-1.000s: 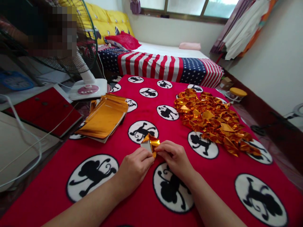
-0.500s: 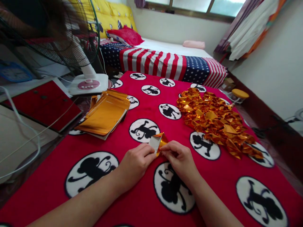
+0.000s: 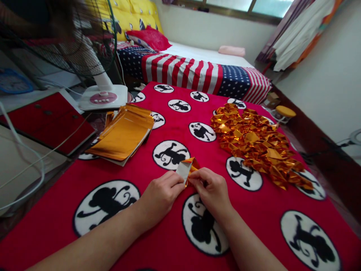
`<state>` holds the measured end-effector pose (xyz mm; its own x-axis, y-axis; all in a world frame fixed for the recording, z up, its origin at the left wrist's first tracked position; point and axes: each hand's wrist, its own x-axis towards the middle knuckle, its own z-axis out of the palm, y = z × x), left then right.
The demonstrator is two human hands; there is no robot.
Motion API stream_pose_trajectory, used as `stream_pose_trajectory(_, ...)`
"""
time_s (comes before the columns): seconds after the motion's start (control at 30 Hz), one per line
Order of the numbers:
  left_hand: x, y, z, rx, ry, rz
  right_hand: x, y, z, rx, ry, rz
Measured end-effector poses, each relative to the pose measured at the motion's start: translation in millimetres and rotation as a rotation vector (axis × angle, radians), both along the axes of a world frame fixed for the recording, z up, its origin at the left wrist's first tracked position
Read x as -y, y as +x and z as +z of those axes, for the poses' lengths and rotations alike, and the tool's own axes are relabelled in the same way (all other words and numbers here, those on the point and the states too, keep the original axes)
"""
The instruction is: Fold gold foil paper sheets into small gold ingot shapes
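Note:
A small piece of gold foil paper (image 3: 184,168), partly folded with its pale inner side showing, is held low over the red cloth. My left hand (image 3: 162,192) grips its left lower edge between thumb and fingers. On the other side, my right hand (image 3: 213,188) pinches the lower right part, where gold folds show; the fingertips partly hide them. Up and to the left lies a stack of flat gold foil sheets (image 3: 124,131). A big heap of folded gold foil pieces (image 3: 251,139) covers the cloth at the right.
The red cloth (image 3: 254,233) with black monkey figures in white circles spreads under everything. Left of it stands a fan (image 3: 103,94) on a white base, near a red panel (image 3: 47,116) and a white cable (image 3: 39,165). Beyond is a bed with a flag-patterned cover (image 3: 180,71).
The view has shifted slightly. Both hands keep their hold on the foil paper, with my right fingertips moved a little along its lower edge.

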<state>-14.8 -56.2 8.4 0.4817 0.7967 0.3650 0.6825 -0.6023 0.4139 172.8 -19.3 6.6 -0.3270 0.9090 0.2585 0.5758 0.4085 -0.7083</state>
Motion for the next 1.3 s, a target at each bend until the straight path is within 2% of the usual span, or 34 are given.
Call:
stream_pose_trajectory(0.47, -0.2, -1.7, -0.5, 0.040, -0.037, 0.011, 3.7, -4.1, 1.3, 0.089, 0.013, -0.098)
stream_pose_trajectory(0.8, -0.1, -2.7, 1.2, -0.026, -0.026, -0.033, 5.5, -5.4, 1.8, 0.098, 0.020, -0.125)
stream_pose_trajectory(1.17, 0.7, 0.6, 4.0, -0.031, -0.036, 0.000, 5.7, -6.0, 1.1, 0.095, 0.030, -0.126)
stream_pose_trajectory(1.3, -0.5, -0.4, 2.2, -0.055, 0.016, -0.008, 6.0, -6.1, 1.1, 0.093, 0.026, -0.126)
